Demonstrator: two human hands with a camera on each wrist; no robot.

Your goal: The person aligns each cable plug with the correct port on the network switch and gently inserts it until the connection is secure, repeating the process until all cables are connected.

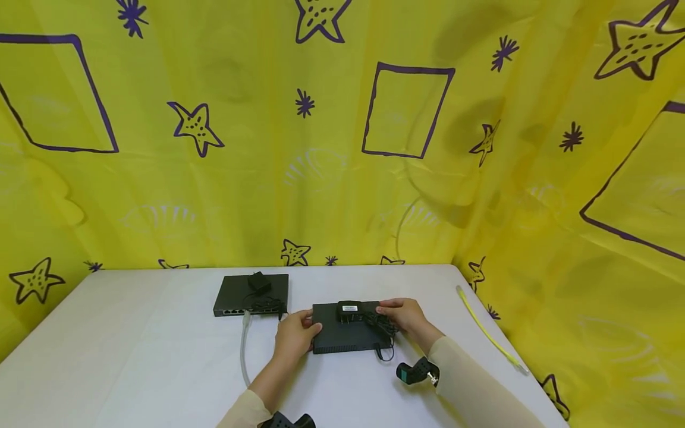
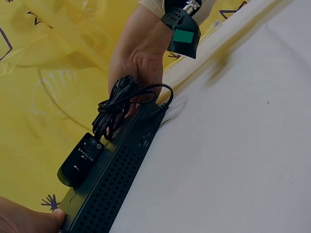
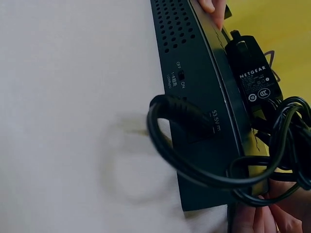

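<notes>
Both hands hold a black network switch [image 1: 334, 340] by its opposite ends over the white table. My left hand [image 1: 293, 336] grips its left end, thumb on top. At the other end, my right hand [image 1: 404, 314] pinches the far right corner. A black NETGEAR power adapter [image 3: 250, 73] lies on the switch's top, beside its coiled black cord [image 2: 114, 107]. The cord's plug [image 3: 187, 114] sits in the 53.5V socket, next to a small OFF/ON slide switch [image 3: 181, 75]. Vent holes [image 2: 109, 187] run along that same side.
Farther left, a second black network switch [image 1: 225, 291] carries another adapter [image 1: 259, 283] and cord. A pale grey network cable [image 1: 243, 351] runs from its port toward my left forearm. Along the table's right edge lies a yellow network cable [image 1: 489, 333]. Yellow patterned curtains [image 1: 257, 178] stand behind and at the sides.
</notes>
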